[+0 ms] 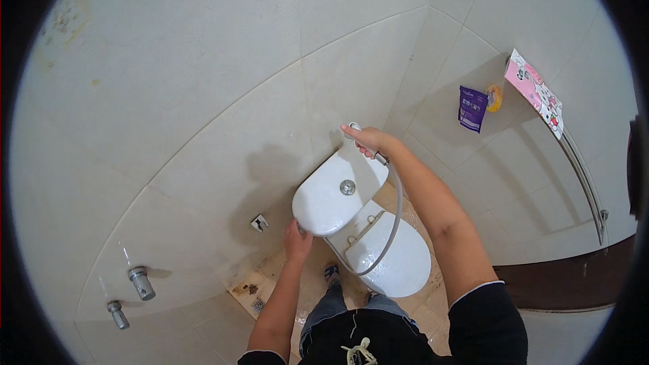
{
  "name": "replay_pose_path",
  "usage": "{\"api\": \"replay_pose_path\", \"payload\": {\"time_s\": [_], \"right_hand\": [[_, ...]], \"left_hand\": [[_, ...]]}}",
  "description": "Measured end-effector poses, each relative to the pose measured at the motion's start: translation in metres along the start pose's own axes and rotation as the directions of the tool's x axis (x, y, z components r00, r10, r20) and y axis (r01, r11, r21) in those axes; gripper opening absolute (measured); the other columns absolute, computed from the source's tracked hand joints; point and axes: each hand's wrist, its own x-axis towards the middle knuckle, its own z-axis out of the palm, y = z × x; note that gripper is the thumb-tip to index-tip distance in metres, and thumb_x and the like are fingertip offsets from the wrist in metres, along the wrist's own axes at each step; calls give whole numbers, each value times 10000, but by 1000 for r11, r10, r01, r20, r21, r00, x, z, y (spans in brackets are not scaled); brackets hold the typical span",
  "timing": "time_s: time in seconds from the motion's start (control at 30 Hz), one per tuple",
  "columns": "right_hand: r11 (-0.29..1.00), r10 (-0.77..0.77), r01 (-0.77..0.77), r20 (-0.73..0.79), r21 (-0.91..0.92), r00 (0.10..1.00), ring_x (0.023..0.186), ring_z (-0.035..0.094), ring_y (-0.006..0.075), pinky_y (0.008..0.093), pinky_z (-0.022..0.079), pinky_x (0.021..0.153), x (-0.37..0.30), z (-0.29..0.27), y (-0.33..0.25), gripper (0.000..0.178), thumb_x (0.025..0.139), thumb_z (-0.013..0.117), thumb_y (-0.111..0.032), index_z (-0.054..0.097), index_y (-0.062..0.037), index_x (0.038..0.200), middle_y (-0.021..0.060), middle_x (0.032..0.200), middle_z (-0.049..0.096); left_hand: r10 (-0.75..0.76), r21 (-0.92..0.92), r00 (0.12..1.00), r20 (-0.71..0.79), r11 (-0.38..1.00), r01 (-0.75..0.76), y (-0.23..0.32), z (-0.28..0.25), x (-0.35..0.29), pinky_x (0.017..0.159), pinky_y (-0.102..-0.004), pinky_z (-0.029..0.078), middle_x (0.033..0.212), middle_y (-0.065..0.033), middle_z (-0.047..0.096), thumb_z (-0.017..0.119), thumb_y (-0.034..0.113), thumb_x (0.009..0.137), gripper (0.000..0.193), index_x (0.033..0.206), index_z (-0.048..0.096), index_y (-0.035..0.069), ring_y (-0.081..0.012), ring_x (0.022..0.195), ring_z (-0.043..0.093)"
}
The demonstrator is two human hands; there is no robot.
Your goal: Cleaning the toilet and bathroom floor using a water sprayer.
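My right hand [370,140] is closed around a white bidet sprayer [353,127], held over the far right end of the toilet tank [318,196]. From the sprayer's handle a grey hose [399,192] loops down across the closed toilet lid [399,263] and back under the tank's front edge. My left hand [297,241] is low at the tank's left end, its fingers curled by the corner. What those fingers grip is mostly hidden. A round chrome flush button [347,187] sits in the middle of the tank top.
A white wall holder [259,222] is left of the tank. Two chrome taps [141,283] stick out of the left wall. On the right, a metal towel rail [585,179] carries a pink printed packet [535,91], near a purple packet [472,108]. The tiled floor [274,267] looks wet.
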Motion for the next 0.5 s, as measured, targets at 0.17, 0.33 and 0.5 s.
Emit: {"api": "replay_pose_path", "payload": {"time_s": [0.17,0.33,0.5], "right_hand": [[997,-76,82,227,-17,971,425,432,154,276,358,403,-2,47,-19,693,602,355,-702,445,-18,538,66,481,420],[994,-102,110,236,-22,966,398,418,145,271,353,386,-16,41,-29,690,601,360,-700,448,-18,553,54,476,414],[994,70,-71,6,89,998,386,434,145,272,347,348,22,-31,14,668,579,367,-716,404,-55,496,59,450,410]], "left_hand": [[9,336,998,60,941,-29,51,14,30,859,-570,100,1273,-152,67,547,326,653,676,1219,209,178,-313,1172,66],[-136,438,939,315,899,-17,76,31,44,825,-613,-55,1264,-124,-212,486,584,602,863,1251,21,255,-317,1164,-173],[-158,484,922,353,875,-35,82,34,49,814,-623,-48,1247,-139,-244,498,593,584,901,1245,-23,270,-339,1147,-202]]}}
